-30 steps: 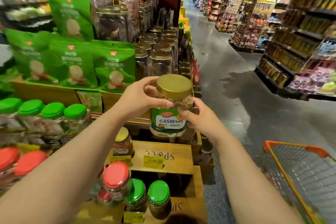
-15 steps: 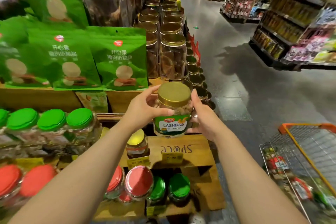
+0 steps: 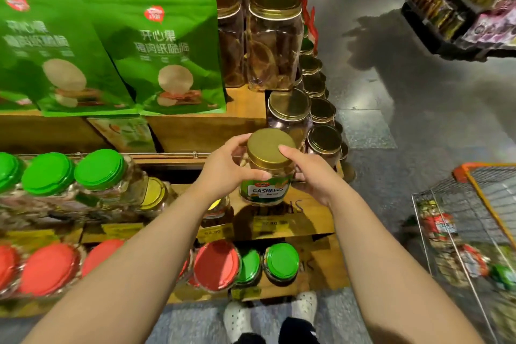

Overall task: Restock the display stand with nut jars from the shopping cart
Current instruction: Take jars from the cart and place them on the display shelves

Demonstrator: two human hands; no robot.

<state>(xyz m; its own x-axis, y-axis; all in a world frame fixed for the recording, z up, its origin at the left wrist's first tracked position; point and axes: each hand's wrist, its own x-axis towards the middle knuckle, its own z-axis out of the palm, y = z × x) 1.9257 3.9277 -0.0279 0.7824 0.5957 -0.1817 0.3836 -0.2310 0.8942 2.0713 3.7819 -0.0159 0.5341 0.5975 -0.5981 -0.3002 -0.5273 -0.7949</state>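
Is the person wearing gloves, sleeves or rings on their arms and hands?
No. The left hand and right hand are bare, with no gloves, rings or watch showing. Both forearms are bare too, with no sleeves in view. The fingers have short, plain nails.

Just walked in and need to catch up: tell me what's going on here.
A person is restocking a shop display. Both hands, left hand and right hand, grip a gold-lidded cashew jar and hold it at the wooden display stand, beside other gold-lidded jars. Whether it already rests on the shelf is unclear. The shopping cart on the right has more jars in it.
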